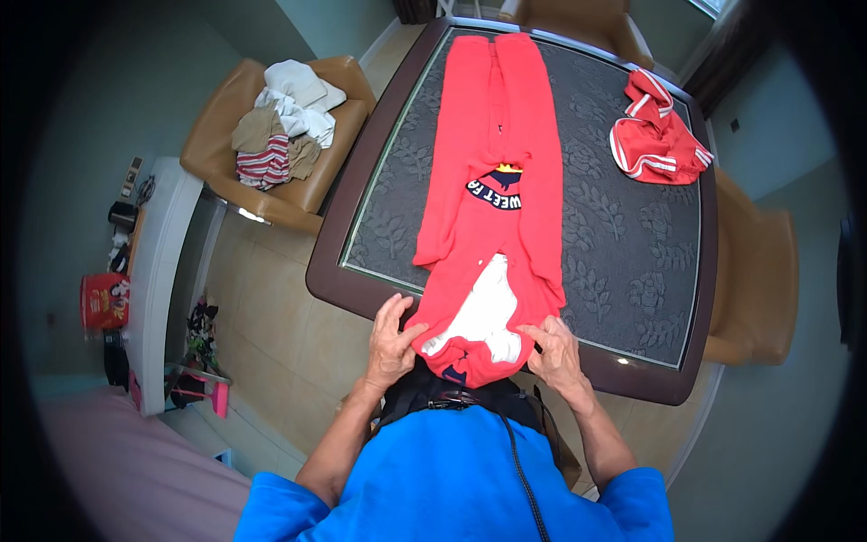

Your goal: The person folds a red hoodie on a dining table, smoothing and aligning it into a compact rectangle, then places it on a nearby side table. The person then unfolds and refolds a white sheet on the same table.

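Note:
A red hooded sweatshirt (493, 227) lies lengthwise before me, its sleeves folded in along both sides and a dark printed patch with lettering and a yellow mark on its front. Two long red leg-like parts (467, 88) stretch to the far edge; whether they belong to the same garment I cannot tell. The hood (484, 362), with white lining (482, 315), hangs at the near table edge. My left hand (391, 342) holds the hood's left edge at the thumb, its other fingers partly raised. My right hand (555, 349) pinches the opposite edge, fingers curled.
A dark-framed table (609, 271) with a leaf-patterned grey top carries a crumpled red garment with white stripes (657, 139) at far right. Several clothes (288, 125) are heaped on a tan armchair (325, 176) at left. Another tan chair (755, 271) stands right; a white counter (159, 271) is farther left.

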